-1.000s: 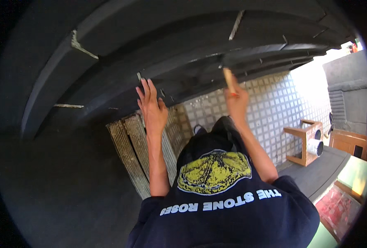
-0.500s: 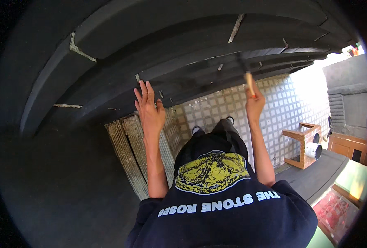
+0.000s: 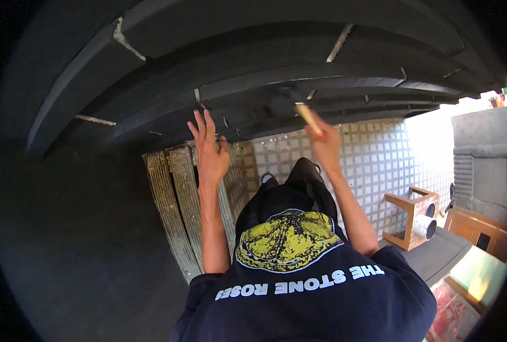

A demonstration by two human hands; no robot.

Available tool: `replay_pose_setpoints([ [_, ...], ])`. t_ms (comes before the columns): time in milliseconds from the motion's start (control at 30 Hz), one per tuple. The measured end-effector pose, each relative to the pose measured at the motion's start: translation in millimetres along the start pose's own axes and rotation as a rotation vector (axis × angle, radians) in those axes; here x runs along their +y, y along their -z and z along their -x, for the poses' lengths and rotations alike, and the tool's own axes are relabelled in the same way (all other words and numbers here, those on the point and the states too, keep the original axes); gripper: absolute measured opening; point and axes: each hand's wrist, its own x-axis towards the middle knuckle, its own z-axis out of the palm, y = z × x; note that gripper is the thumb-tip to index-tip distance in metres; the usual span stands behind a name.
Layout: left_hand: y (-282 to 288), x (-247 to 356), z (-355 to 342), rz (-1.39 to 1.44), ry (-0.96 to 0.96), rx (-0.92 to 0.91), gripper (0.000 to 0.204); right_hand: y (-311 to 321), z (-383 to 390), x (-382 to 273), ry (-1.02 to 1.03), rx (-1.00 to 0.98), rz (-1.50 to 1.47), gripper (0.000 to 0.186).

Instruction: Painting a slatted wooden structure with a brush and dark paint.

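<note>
Wooden-handled brush [image 3: 308, 120] is clamped in grip of right hand [image 3: 326, 143], held at lower edge of black ridged panel [image 3: 168, 85]. Left hand [image 3: 211, 157] is spread near panel, contact unclear. Strokes probably best drawn lengthwise, lightly pressed.

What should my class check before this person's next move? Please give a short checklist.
1. Brush gripped by its handle in the right hand: ok.
2. Paint on the brush's tip: cannot tell, too blurred.
3. Left hand apart from the brush: ok.
4. Black wall free of pale streaks: not ok, several show.
5. White can on the wooden stool: ok.
6. Paint inside the can: cannot tell.
</note>
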Motion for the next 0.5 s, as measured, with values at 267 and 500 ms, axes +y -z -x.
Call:
replay_pose_setpoints([
  [267,-38.2,1.7,45.0,0.289,0.306,-0.128,0.060,16.3,9.1,3.7,-0.002,0.239,-0.008,0.047],
  [500,-81.7,59.6,29.5,1.038,0.542,-0.285,0.058,-36.4,15.3,-17.7,0.088,-0.358,-0.077,0.047],
])
